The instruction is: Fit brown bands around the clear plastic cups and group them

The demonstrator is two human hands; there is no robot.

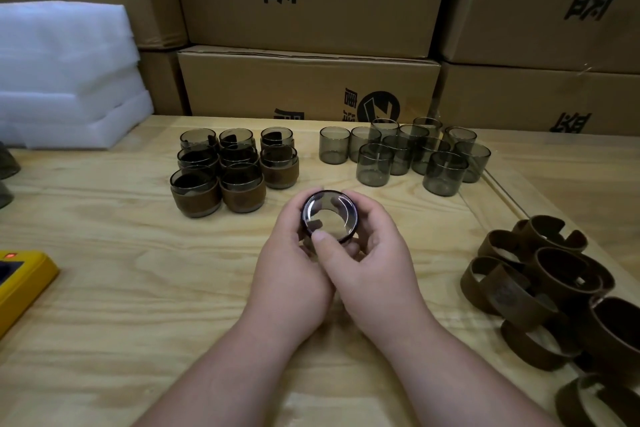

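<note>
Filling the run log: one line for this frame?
step: banding | left hand + right hand: grip cup | banded group: far left | bare cups: far right | loose bands: right

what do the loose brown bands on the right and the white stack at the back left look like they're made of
Loose brown bands: matte, dull brown, probably leather or faux leather; they hold a curl and show no shine.
White stack: probably packing foam sheets; soft, slightly translucent white layers with rounded, sagging edges.
</note>
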